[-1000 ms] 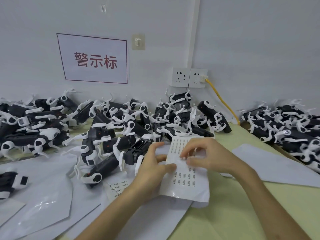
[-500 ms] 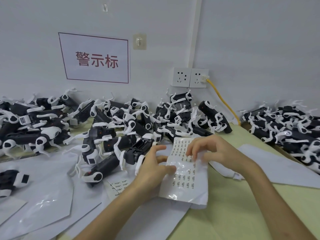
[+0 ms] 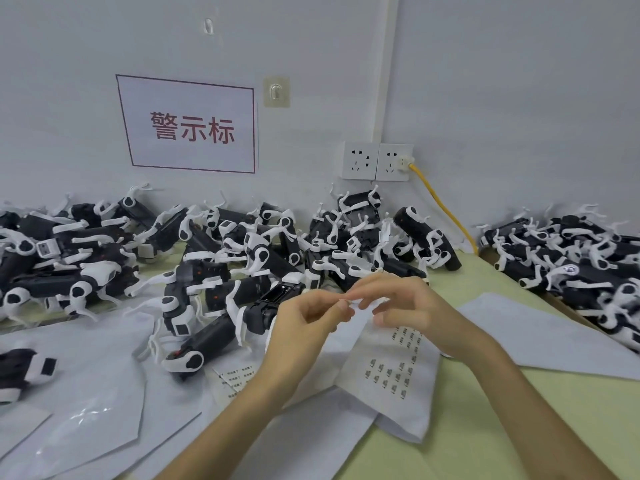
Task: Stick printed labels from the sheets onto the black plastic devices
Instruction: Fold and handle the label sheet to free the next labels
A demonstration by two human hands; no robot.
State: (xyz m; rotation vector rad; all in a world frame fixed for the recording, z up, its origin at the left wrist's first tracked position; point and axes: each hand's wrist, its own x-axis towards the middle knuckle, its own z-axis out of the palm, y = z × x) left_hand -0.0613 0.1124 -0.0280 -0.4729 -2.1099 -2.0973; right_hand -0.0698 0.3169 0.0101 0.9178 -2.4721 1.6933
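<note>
Label sheet (image 3: 391,372) now lies loose on the table (image 3: 485,427); the left hand (image 3: 304,327) that pinned it 1 second ago has lifted. Both hands' fingertips meet above it, the right hand (image 3: 412,306) and left pinching what looks like 1 peeled label (image 3: 347,301). Next is probably sticking it on the nearest black device (image 3: 266,308).

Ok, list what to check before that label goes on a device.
1. Label off the sheet: ok. The left hand and right hand pinch a small pale label between their fingertips.
2. Label sheet let go: ok. It lies on the table, gripped by neither hand.
3. Device within reach: ok. A black device lies just beside the left hand.
4. Label the right way round: cannot tell, too small.
5. Sticking spot on the device clean and exposed: cannot tell.
</note>
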